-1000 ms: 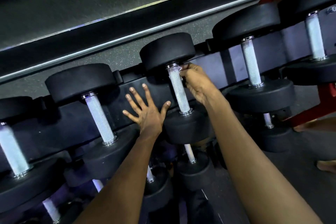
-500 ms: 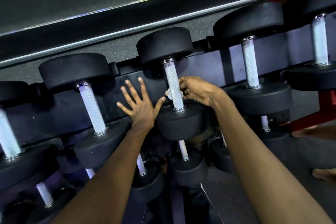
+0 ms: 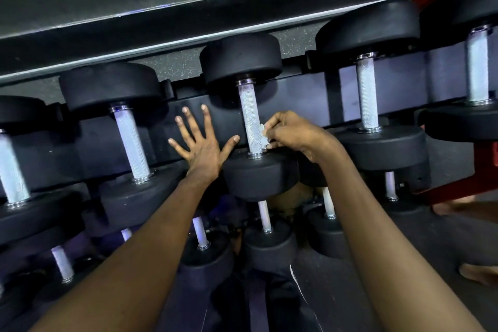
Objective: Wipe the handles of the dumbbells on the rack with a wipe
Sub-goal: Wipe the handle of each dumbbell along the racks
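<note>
The right hand (image 3: 293,133) pinches a small scrap of wipe (image 3: 262,135) against the lower right side of the handle (image 3: 250,116) of the middle dumbbell (image 3: 260,178), while the left hand (image 3: 200,145) lies spread wide and empty against the rack (image 3: 304,97) beside it. That rough knurling could snag or shred so small a wipe, and the handle's far side may well get missed.

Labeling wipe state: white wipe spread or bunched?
Bunched: small white wipe is a crumpled wad pinched in the right hand against the knurled silver handle.

The dumbbell handle (image 3: 250,116) is showing rough, knurled metal; its weights (image 3: 241,58) are looking matt black; the wipe (image 3: 262,133) is looking papery.
</note>
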The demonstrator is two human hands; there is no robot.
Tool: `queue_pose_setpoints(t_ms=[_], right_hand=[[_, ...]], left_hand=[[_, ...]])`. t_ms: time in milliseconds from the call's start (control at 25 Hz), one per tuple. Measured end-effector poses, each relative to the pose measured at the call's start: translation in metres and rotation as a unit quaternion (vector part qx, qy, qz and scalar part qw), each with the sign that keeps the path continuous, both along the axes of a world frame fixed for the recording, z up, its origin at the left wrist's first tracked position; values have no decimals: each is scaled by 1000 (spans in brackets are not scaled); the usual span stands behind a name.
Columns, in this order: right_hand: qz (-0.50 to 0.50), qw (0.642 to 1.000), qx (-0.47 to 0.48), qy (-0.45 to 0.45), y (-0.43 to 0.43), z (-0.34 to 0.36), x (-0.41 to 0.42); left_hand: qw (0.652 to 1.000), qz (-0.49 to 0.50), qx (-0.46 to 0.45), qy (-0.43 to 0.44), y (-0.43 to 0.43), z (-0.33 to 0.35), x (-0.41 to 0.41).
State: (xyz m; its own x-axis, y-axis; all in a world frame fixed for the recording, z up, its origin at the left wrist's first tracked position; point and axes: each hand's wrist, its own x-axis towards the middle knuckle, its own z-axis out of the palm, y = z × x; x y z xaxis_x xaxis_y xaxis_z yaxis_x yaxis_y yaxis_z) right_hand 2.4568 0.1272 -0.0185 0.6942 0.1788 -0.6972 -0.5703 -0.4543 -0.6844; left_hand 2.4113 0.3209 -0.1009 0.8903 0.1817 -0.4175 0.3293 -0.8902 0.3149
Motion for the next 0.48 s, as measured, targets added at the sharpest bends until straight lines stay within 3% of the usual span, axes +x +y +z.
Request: queue_pose_setpoints(t_ms=[120, 240, 320, 480], right_hand=[[7, 986, -108, -126, 1, 1, -17], [25, 953, -146, -265, 7, 4, -27], [89, 924, -149, -341, 6, 5, -28], [269, 868, -151, -390, 6, 11, -16]], left_hand=[[1000, 2, -1, 1, 0, 1, 1], [1000, 4, -1, 0, -1, 2, 0], [1000, 3, -4, 0, -1, 3, 0], [1000, -3, -8, -9, 0, 4, -1]])
